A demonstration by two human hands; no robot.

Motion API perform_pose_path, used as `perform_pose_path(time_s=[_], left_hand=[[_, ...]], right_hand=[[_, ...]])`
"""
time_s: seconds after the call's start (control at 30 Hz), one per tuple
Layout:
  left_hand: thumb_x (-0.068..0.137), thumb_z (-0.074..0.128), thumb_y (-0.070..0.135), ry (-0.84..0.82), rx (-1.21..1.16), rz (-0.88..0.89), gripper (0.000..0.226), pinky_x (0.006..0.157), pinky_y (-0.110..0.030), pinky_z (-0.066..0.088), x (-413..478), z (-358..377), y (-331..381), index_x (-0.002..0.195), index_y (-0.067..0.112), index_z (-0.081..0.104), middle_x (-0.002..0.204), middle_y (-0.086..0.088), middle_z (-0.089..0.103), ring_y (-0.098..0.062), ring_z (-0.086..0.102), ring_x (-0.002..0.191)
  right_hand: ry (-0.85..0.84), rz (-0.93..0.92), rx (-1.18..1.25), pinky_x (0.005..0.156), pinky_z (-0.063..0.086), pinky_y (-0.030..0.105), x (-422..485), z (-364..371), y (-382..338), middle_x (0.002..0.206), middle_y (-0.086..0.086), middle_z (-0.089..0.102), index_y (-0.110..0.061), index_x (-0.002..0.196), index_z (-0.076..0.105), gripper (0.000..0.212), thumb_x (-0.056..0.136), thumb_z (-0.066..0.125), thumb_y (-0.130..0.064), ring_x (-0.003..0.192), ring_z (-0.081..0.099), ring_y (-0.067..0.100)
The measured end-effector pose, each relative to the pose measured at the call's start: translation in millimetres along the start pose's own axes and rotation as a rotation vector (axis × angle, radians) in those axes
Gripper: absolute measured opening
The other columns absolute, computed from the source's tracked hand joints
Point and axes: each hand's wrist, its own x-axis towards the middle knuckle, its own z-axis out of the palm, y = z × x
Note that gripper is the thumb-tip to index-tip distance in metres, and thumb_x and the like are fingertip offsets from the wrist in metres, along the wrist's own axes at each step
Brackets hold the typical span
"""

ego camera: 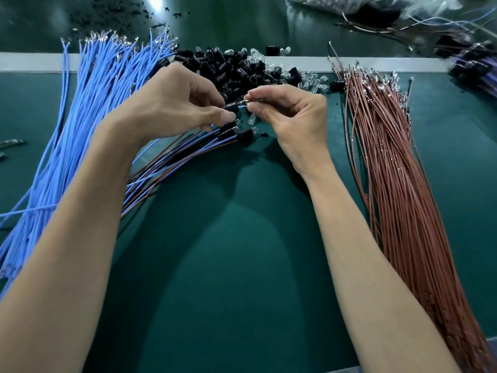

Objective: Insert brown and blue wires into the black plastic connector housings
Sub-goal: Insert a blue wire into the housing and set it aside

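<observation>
A small black connector housing [233, 106] sat pinched between the thumb and fingertips of the left hand [172, 103], held just above the green work mat [242, 265] at the centre of the bench, its long axis running roughly left to right and its open end facing the other hand. Just to its right and a little higher, nearly in line with it, lay what appeared to be the metal-tipped end of a blue wire [242, 103], nipped between the thumb and forefinger of the right hand [290, 117], the remaining fingers curled loosely beneath. Whether the tip had entered the housing could not be told. The coming push looked to depend on keeping tip and opening on one line, the right hand driving leftward. Below the left hand lay a fan of assembled brown-and-blue leads [188, 152] capped in black. Beyond were a heap of loose black housings [228, 65] and small clear bulbs [314, 82], with a blue wire bundle [88, 117] at left and a brown wire bundle [390, 170] at right.
</observation>
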Motion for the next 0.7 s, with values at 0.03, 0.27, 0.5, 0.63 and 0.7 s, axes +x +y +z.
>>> perform_pose_path(time_s=[0.03, 0.27, 0.5, 0.63, 0.7], left_hand=[[0.078, 0.076, 0.026, 0.008, 0.005, 0.008, 0.023, 0.060, -0.012, 0.050, 0.4, 2.0, -0.3, 0.088, 0.006, 0.071, 0.072, -0.008, 0.070, -0.003, 0.061, 0.057], [0.079, 0.076, 0.020, 0.085, -0.034, 0.058, 0.011, 0.063, -0.021, 0.050, 3.6, 14.6, 0.0, 0.080, 0.012, 0.069, 0.066, -0.005, 0.067, -0.003, 0.059, 0.056], [0.086, 0.070, 0.030, 0.085, -0.111, 0.054, 0.024, 0.055, -0.020, 0.040, 2.9, 19.7, 3.7, 0.083, 0.006, 0.071, 0.058, 0.005, 0.066, -0.005, 0.049, 0.053], [0.078, 0.063, 0.053, -0.026, -0.151, -0.028, 0.040, 0.058, -0.027, 0.038, 0.1, 7.3, 1.5, 0.079, 0.013, 0.073, 0.068, -0.009, 0.067, -0.018, 0.045, 0.061], [0.077, 0.061, 0.049, -0.097, -0.155, -0.055, 0.036, 0.051, -0.016, 0.036, -1.4, 2.4, 1.0, 0.079, 0.015, 0.072, 0.060, 0.006, 0.063, -0.012, 0.043, 0.057]], right_hand=[[0.004, -0.002, -0.003, 0.077, 0.052, 0.018, 0.0, -0.1, 0.2, 0.080, -0.006, 0.072, -0.010, 0.090, 0.072, 0.022, 0.075, 0.075, 0.006, 0.078, 0.069, 0.005], [0.036, -0.020, -0.037, 0.076, 0.052, 0.018, 1.3, -2.6, 0.5, 0.078, -0.012, 0.071, -0.014, 0.087, 0.072, 0.024, 0.074, 0.075, 0.006, 0.076, 0.068, 0.003], [0.032, -0.024, -0.015, 0.078, 0.052, 0.018, 1.5, -7.4, -2.0, 0.081, -0.007, 0.071, -0.011, 0.090, 0.071, 0.023, 0.075, 0.074, 0.006, 0.078, 0.068, 0.003], [0.038, -0.032, 0.005, 0.078, 0.052, 0.017, 0.7, -4.9, -2.8, 0.082, -0.005, 0.071, -0.010, 0.091, 0.070, 0.023, 0.076, 0.073, 0.007, 0.079, 0.068, 0.004], [0.035, -0.028, 0.012, 0.078, 0.052, 0.018, 1.1, -5.3, -2.7, 0.082, -0.003, 0.071, -0.010, 0.091, 0.070, 0.023, 0.076, 0.073, 0.007, 0.079, 0.068, 0.004]])
